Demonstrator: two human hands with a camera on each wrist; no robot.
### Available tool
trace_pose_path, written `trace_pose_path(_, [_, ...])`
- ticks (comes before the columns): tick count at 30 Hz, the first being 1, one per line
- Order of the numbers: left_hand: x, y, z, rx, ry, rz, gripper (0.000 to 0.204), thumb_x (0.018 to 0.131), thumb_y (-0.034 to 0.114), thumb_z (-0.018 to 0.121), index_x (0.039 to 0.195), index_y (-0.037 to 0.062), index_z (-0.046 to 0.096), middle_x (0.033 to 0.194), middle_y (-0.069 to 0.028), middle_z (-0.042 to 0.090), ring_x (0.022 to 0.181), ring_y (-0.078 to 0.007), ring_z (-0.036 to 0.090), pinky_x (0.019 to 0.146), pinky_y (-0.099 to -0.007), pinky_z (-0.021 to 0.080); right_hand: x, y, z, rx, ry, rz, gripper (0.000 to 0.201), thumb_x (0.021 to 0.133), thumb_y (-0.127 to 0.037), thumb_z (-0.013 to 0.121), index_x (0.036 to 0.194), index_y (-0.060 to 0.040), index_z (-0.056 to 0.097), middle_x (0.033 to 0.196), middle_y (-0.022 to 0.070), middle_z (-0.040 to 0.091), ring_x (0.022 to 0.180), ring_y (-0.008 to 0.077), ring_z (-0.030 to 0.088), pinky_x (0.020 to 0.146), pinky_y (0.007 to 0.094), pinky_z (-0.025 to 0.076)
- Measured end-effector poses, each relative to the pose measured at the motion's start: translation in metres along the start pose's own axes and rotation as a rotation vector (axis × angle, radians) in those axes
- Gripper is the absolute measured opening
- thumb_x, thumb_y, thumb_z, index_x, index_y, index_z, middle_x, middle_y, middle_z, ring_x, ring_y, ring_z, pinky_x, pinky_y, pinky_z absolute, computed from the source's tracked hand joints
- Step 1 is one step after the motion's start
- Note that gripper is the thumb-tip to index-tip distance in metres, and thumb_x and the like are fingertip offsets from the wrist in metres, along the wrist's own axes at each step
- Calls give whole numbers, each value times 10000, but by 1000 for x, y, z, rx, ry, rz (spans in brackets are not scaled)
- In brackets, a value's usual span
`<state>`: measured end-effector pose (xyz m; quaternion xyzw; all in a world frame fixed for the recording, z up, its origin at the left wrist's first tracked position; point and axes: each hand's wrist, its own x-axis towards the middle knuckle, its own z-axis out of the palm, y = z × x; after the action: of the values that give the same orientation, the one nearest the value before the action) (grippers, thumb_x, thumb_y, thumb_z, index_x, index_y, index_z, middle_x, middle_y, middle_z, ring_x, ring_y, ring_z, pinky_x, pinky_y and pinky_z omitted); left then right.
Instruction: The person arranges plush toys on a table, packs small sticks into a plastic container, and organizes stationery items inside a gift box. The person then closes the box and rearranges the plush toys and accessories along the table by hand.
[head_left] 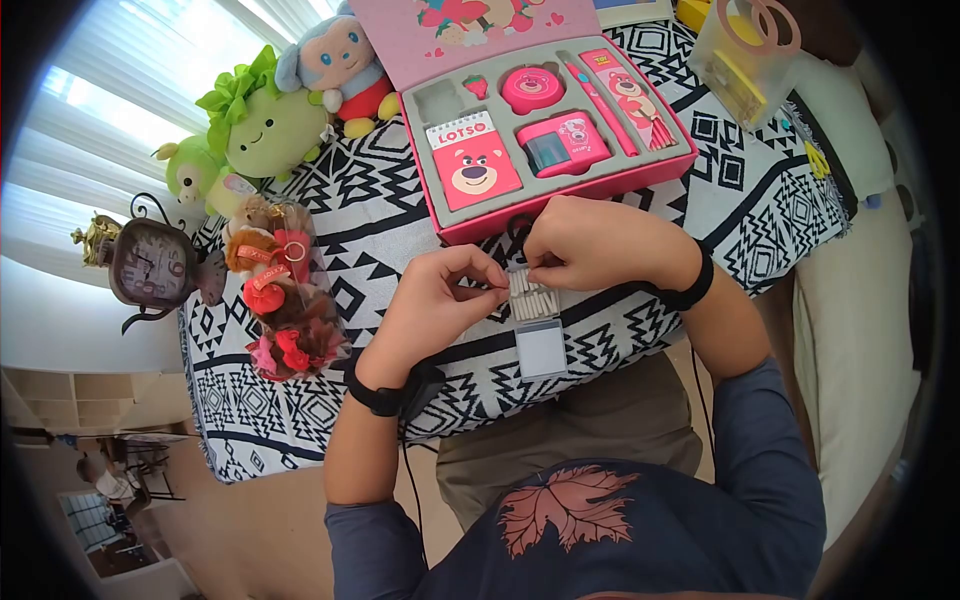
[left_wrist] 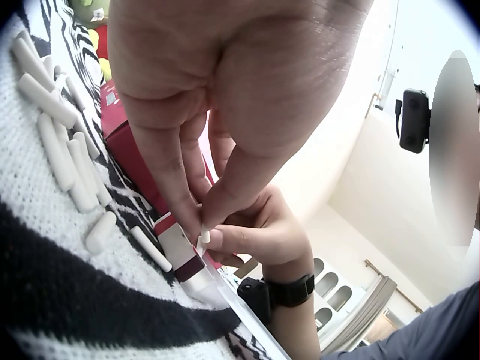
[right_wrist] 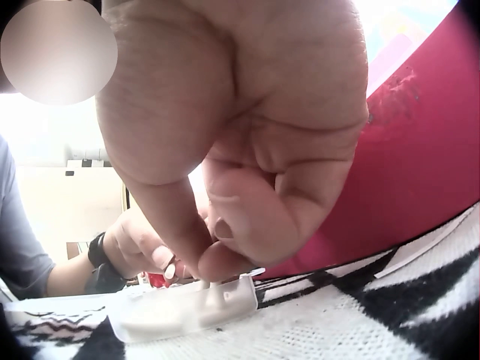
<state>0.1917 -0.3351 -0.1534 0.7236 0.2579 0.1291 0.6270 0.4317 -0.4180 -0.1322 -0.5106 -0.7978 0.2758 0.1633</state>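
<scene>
A small frosted plastic case lies with its lid folded toward the person, and short white sticks lie in rows in its upper half. From the left side, my left hand pinches one short white stick between thumb and forefinger. My right hand bends over the far right corner of the case, fingers curled, thumb and forefinger pinching at a small white stick. Several loose white sticks lie on the patterned cloth, under the left hand in the left wrist view.
Beyond the hands stands an open pink gift box with stationery. Plush toys, a clock and a bag of small dolls sit to the left. A clear container and yellow scissors are at right.
</scene>
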Motion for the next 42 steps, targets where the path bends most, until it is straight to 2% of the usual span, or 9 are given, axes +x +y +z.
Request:
trace_pose_path(20, [-1,1,1,32,-22,-9,98,910,-97,725,981,-38,692,1023,-49,737,982,-99,701,867,-256,627,2,-1,3,-80,27,39,191,845,-132,741,749,30,713,671,189,665,628,349,681,612,430,525])
trace_pose_path(22, [-1,0,0,39,-22,-12,118,912,-97,720,1015,-42,712,1037,-51,735,990,-104,704,869,-258,627,1,-1,1,30,63,49,177,838,-126,729,759,31,717,689,203,662,673,365,685,654,441,540])
trace_pose_path(26, [-1,1,-1,75,-58,26,167,909,-101,714,1063,-39,737,1056,-50,731,1001,-114,711,868,-259,625,0,0,-5,83,54,15,193,856,-128,740,768,41,710,683,188,671,630,331,685,619,407,532])
trace_pose_path(28, [-1,2,0,97,-69,35,210,908,-104,703,1100,-33,752,1083,-50,726,1004,-121,715,861,-260,622,-1,1,-6,73,-11,21,178,861,-130,741,817,42,731,690,176,681,631,320,686,625,390,540])
trace_pose_path(32, [-1,3,1,79,-70,27,225,920,-102,681,1122,-32,752,1099,-55,723,1000,-124,714,852,-260,614,0,5,0,210,38,-45,166,863,-115,720,881,47,752,716,170,695,640,316,688,640,380,549])
trace_pose_path(35, [-1,3,1,150,-122,37,243,936,-89,660,1153,-31,754,1113,-64,719,996,-116,708,848,-264,599,-1,3,-2,138,-47,16,183,845,-90,688,946,37,773,754,163,706,674,313,698,667,387,560])
trace_pose_path(37, [-1,1,2,190,-114,78,258,926,-55,653,1157,-18,761,1026,-101,757,891,-119,719,805,-273,582,-1,2,-1,88,-30,8,202,820,-74,663,953,19,783,770,158,705,703,310,704,687,398,563])
trace_pose_path(40, [-1,3,2,204,-145,25,242,950,-71,651,1165,-36,756,1105,-78,747,965,-108,701,845,-264,578,-2,3,-1,28,-55,54,220,806,-78,661,962,-1,796,784,156,704,719,314,706,695,406,563])
trace_pose_path(42, [-1,6,2,213,-148,30,243,948,-72,653,1166,-38,754,1103,-79,754,954,-109,701,852,-266,582,-1,6,-2,16,-50,25,208,811,-72,662,959,3,787,784,153,703,713,310,703,693,403,562])
